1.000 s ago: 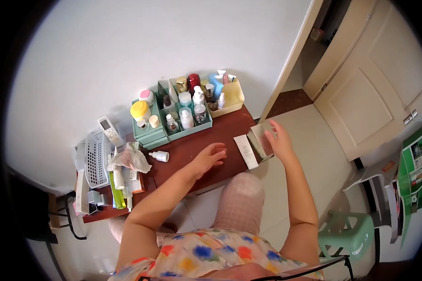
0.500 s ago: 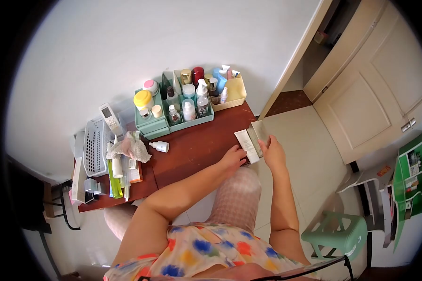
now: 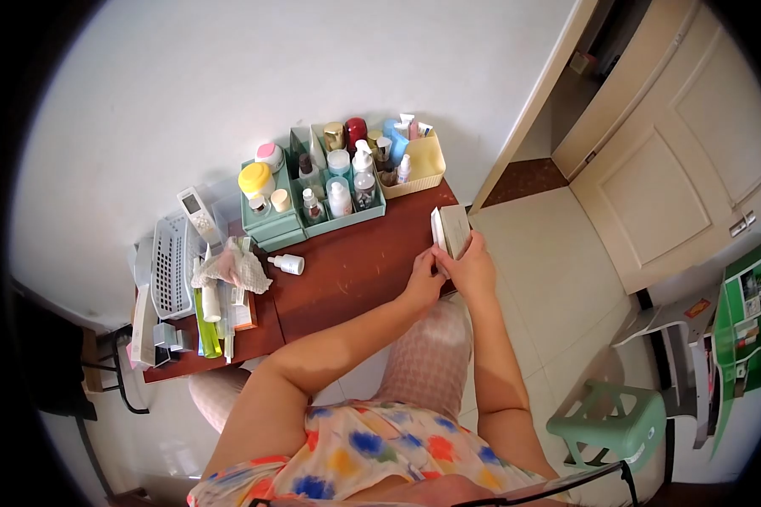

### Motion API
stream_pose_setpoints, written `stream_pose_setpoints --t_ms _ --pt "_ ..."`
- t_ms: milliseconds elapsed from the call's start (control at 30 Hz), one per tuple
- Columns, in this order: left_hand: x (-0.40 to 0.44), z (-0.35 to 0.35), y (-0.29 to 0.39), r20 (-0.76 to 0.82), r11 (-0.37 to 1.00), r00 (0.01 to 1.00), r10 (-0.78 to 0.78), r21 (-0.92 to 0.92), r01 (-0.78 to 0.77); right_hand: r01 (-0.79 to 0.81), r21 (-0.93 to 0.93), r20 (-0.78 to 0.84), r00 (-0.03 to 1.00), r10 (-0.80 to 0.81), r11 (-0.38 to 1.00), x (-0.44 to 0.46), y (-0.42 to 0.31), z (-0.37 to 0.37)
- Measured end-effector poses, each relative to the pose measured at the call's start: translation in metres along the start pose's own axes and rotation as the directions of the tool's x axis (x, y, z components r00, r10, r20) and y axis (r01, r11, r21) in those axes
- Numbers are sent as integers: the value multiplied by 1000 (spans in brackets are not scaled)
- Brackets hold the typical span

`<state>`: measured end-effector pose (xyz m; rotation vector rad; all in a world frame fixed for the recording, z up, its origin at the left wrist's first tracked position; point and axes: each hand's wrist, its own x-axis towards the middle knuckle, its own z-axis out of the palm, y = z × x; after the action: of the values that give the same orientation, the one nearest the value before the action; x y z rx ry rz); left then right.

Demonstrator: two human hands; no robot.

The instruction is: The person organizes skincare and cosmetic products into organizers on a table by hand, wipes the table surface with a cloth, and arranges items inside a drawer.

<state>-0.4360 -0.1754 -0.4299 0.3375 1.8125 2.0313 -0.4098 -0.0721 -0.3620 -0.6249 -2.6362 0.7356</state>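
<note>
At the right end of the table, a white squeeze tube (image 3: 436, 228) stands on edge to the camera, close against a slim beige-grey box (image 3: 456, 226). My left hand (image 3: 424, 275) is closed around the lower end of the tube. Wrapped on the box's lower right side is my right hand (image 3: 473, 269), its thumb reaching over to the tube and almost meeting the left fingers. The lower ends of both items are hidden by my hands. Left of them, a small white dropper bottle (image 3: 291, 264) lies on its side.
Behind the hands stand a green organizer (image 3: 347, 221) full of bottles and a cream basket (image 3: 431, 165) with tubes. A white basket (image 3: 171, 262), a remote (image 3: 198, 213) and a crumpled wrap (image 3: 243, 269) occupy the table's left. A green stool (image 3: 621, 422) stands at right.
The tube has turned from face-up to edge-on and come against the box. My right hand has moved slightly down and left, bringing its thumb to the tube beside my left fingers.
</note>
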Motion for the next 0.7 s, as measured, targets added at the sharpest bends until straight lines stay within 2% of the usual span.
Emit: stream_pose_setpoints --t_ms 67,167,233,433,700 --pt "3 -7 -8 -59 967 974 217 147 -207 18 134 -51 999 -11 991 2 -2 3" --pt "6 -21 6 -5 859 881 473 224 -460 71 344 -119 992 -32 936 7 5 19" --pt "1 -25 19 12 853 878 478 234 -467 98 441 -151 988 -34 892 7 6 26" --pt "-9 -27 12 -7 863 884 467 222 -454 -74 560 18 997 77 826 -2 14 35" --pt "-34 -33 0 36 882 935 353 320 -345 2 652 -26 999 20 758 -12 19 54"
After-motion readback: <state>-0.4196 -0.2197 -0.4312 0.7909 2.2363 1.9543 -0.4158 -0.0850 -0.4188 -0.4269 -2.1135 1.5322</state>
